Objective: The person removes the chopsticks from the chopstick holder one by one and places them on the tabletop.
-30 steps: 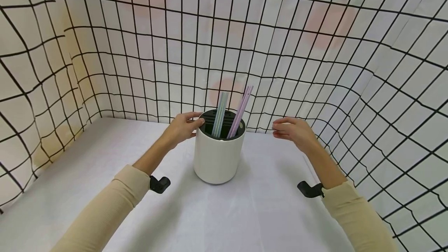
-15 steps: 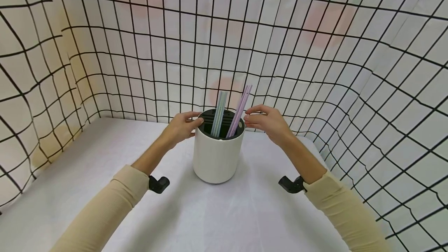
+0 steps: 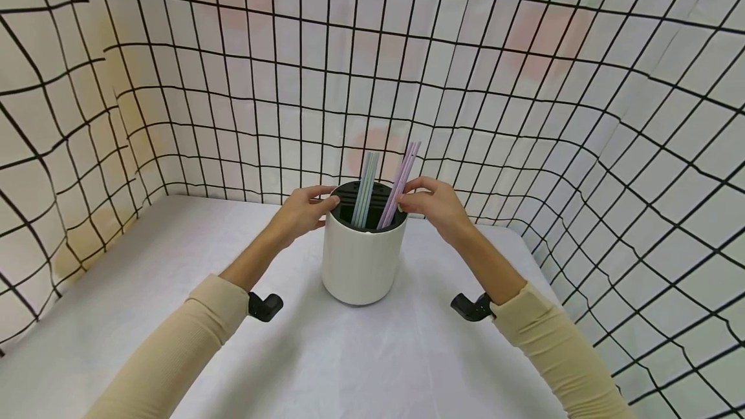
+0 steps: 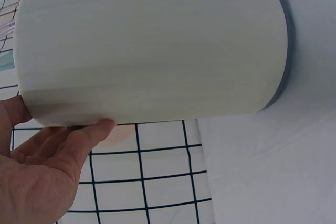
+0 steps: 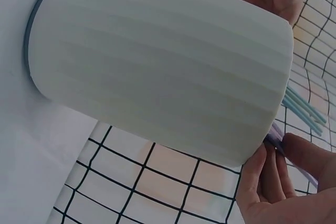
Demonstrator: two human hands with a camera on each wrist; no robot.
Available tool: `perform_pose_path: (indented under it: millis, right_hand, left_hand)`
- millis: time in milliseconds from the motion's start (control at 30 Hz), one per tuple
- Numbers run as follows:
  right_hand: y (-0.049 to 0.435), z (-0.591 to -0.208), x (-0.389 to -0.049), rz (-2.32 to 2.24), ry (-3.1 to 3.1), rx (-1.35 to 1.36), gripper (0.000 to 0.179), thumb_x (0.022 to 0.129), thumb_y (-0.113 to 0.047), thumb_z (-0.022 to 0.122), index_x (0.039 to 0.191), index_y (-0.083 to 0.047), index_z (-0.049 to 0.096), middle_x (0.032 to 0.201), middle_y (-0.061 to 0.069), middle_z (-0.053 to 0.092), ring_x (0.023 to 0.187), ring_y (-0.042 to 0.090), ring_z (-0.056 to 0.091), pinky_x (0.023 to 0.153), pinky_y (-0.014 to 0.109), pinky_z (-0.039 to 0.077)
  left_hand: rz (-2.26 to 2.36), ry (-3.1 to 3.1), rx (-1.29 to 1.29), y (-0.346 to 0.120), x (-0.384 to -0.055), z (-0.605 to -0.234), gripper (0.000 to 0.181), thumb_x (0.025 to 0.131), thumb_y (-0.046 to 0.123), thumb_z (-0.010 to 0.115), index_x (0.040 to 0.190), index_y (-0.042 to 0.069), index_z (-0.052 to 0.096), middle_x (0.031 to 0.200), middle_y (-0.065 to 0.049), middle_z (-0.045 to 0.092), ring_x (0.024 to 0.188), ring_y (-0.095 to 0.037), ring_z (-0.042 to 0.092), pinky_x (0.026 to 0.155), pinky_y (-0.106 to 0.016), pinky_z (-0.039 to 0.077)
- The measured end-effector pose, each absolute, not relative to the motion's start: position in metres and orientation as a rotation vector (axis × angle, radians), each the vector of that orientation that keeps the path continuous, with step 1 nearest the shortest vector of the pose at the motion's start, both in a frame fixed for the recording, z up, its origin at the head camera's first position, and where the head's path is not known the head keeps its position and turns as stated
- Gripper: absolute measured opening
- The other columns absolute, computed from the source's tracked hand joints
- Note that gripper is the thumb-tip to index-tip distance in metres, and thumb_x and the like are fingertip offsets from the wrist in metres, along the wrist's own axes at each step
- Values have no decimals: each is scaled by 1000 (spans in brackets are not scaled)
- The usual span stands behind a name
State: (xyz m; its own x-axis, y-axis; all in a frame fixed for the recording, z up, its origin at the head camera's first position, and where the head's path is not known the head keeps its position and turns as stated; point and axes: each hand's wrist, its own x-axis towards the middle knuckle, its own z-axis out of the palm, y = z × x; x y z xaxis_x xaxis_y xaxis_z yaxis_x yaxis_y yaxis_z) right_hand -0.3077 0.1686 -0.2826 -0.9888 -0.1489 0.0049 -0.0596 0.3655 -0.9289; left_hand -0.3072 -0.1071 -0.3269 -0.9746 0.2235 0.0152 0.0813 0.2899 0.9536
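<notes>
A white, round utensil holder (image 3: 362,264) with a black slotted insert (image 3: 349,194) stands upright on the table. Thin blue-green sticks (image 3: 365,189) and thin purple sticks (image 3: 400,185) lean in it, their upper parts rising above the rim. My left hand (image 3: 302,211) grips the holder at its upper left, thumb at the rim and fingers along the outer wall, as the left wrist view also shows. On the opposite side my right hand (image 3: 433,207) pinches the rim, its thumb close beside the purple sticks and its fingers against the outside wall (image 5: 157,72).
A white cloth (image 3: 372,367) covers the table. Black wire mesh (image 3: 279,92) runs behind the table and along both sides, with pale sheeting beyond it. A black wrist mount (image 3: 265,307) sits on each forearm.
My right hand has moved left from beside the holder to its right rim and taken hold there. The left hand, the holder and the sticks have stayed in place.
</notes>
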Motion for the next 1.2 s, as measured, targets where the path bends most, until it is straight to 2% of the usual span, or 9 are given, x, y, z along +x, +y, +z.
perform_pose_path:
  millis: [67,167,267,333,433,600,767,933,1200]
  right_hand:
    - [170,-283,-308,-1733,2531,-191,29,94,-25,74,115,-8,64,114,9,75,109,26,72,121,64,31]
    - [170,-281,-308,-1787,2514,-222,28,94,-21,75,114,-5,65,110,10,76,100,24,74,116,55,44]
    - [170,-274,-307,-1836,2502,-254,28,94,-16,74,115,-1,63,110,16,74,96,27,75,100,40,59]
    - [171,-267,-304,-1838,2523,-268,30,95,-17,73,117,1,62,112,19,73,96,28,74,91,34,63]
    - [173,-255,-302,-1840,2559,-288,33,96,-19,73,120,1,62,113,19,73,96,28,75,86,30,64]
    - [178,-229,-299,-1935,2551,-352,30,95,-18,74,117,0,63,108,15,74,88,21,76,87,35,64]
    - [188,-199,-295,-2096,2514,-373,29,92,-16,77,113,0,64,100,11,75,86,23,76,83,34,65]
    - [203,-171,-288,-2250,2445,-339,34,88,-14,81,114,1,64,100,11,75,86,24,76,82,34,65]
    - [240,-163,-284,-2346,2370,-312,37,85,-13,83,115,2,66,100,9,74,86,23,75,81,31,65]
  left_hand:
    - [1774,2429,289,-106,-307,-326,55,105,31,57,155,12,42,150,-15,54,139,-29,52,107,-44,53]
    - [1768,2431,288,-105,-307,-326,55,106,30,57,155,12,42,150,-15,53,139,-30,52,107,-44,53]
    - [1768,2426,293,-105,-307,-326,55,106,30,56,156,12,41,150,-15,53,139,-30,52,107,-44,53]
    - [1776,2418,295,-105,-307,-326,55,106,30,57,155,12,42,150,-15,54,139,-29,52,108,-44,53]
    - [1777,2421,298,-105,-307,-326,55,106,30,57,155,12,42,149,-15,54,139,-29,52,108,-44,53]
    - [1769,2429,289,-106,-307,-326,55,106,31,56,155,12,42,150,-15,54,139,-30,52,108,-45,53]
    - [1774,2421,293,-107,-308,-327,56,106,31,57,156,12,41,150,-15,53,141,-29,50,109,-45,52]
    - [1789,2404,297,-108,-308,-327,55,106,31,57,156,11,41,151,-16,53,141,-30,50,110,-46,51]
    - [1766,2422,277,-106,-307,-326,55,106,30,56,156,12,41,151,-15,53,140,-30,51,109,-46,52]
